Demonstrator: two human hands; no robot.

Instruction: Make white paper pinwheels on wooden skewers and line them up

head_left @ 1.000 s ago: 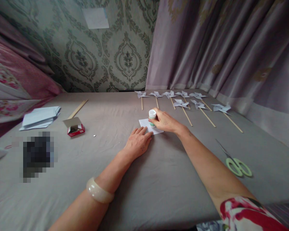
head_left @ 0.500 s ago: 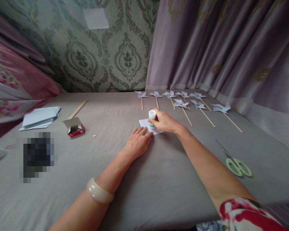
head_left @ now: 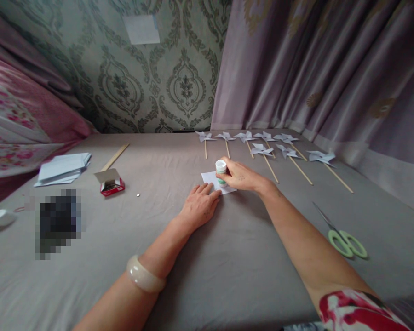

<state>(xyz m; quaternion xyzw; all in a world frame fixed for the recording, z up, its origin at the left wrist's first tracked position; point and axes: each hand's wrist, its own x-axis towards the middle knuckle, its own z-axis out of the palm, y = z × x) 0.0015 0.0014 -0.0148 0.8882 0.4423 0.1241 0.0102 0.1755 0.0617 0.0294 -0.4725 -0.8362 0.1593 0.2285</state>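
A small white sheet of paper [head_left: 207,176] lies on the grey cloth in front of me. My left hand [head_left: 200,202] rests flat at its near edge, fingers stretched out and touching the paper. Wrapped round a white glue stick [head_left: 221,166] with a green label, my right hand [head_left: 239,175] keeps it upright over the sheet. The stick's lower end meets the paper, though the fingers partly cover it. Beyond my right hand lie several white paper pinwheels [head_left: 261,150] on thin wooden sticks.
Green-handled scissors [head_left: 347,242] lie at the right. On the left are a paper stack [head_left: 62,168], wooden sticks [head_left: 116,156], an open red box [head_left: 112,187], a tiny white piece [head_left: 138,195], a white round object [head_left: 0,217] and a blurred dark patch.
The whole view has shifted slightly, so everything sits a little further right. Both hands stay at the paper, and my right hand still holds the glue stick.
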